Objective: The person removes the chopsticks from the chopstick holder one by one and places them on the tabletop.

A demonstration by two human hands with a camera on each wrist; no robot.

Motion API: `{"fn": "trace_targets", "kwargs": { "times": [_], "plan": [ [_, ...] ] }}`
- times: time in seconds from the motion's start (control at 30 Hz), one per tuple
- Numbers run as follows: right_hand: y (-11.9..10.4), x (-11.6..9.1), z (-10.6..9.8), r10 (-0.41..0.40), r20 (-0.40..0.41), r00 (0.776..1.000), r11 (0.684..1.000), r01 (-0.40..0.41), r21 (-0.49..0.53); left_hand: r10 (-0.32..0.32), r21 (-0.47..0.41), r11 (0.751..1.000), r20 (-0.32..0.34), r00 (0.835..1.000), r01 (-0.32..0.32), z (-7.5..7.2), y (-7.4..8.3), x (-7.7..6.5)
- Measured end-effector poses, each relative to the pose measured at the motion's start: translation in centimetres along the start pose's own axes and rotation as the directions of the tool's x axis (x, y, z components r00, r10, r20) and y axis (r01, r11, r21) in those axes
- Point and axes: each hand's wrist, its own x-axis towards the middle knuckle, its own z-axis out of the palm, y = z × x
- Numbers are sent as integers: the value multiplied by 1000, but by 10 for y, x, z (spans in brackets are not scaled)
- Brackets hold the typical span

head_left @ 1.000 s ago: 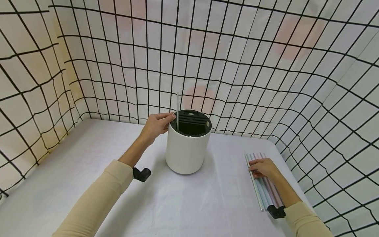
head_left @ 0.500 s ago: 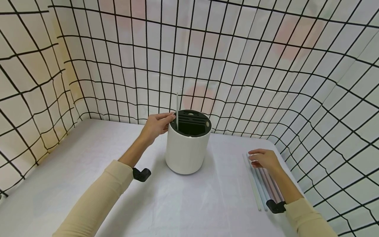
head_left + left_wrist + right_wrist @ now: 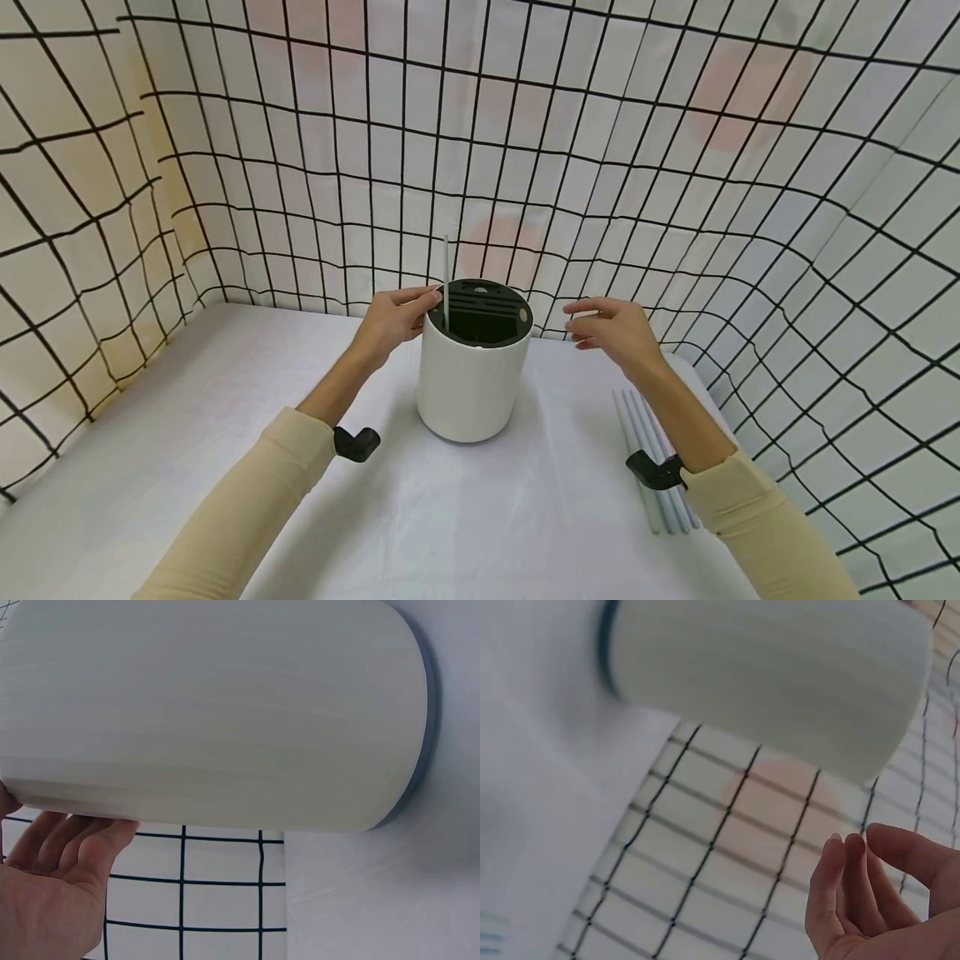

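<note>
A white cylindrical holder (image 3: 472, 392) with a black slotted top (image 3: 483, 312) stands upright in the head view. One thin pale stick (image 3: 446, 279) rises from the left side of its top. My left hand (image 3: 393, 321) grips the holder's left rim, thumb on top; in the left wrist view its fingers (image 3: 97, 844) lie against the white wall. Just right of the holder, apart from it, my right hand (image 3: 611, 329) hovers with loosely bent fingers. The right wrist view shows nothing between the fingers and thumb of that hand (image 3: 885, 900).
Several pale pastel sticks (image 3: 637, 425) lie side by side on the white-covered table (image 3: 480, 525), partly hidden under my right forearm. Black wire grid panels (image 3: 360, 192) enclose the table's back and sides. A small black device (image 3: 356, 444) sits on each wrist.
My right hand has lifted off the pastel sticks and moved up and left, close to the holder. Those sticks have shifted slightly left. The left hand keeps its grip on the rim.
</note>
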Motion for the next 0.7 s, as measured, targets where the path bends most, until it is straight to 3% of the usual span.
{"fn": "trace_targets", "kwargs": {
  "times": [0.33, 0.5, 0.7],
  "plan": [
    [-65, 8, 50, -87, 90, 992, 995, 83, 51, 10, -4, 1000, 4, 1000, -10, 0, -1, -1],
    [-79, 11, 74, -150, 119, 981, 988, 144, 54, 12, 1, 1000, 9, 1000, -12, -1, -1, 0],
    [-86, 18, 96, -166, 134, 977, 985, 157, 71, 14, 0, 1000, 14, 1000, -14, -1, -1, 0]
  ]
}}
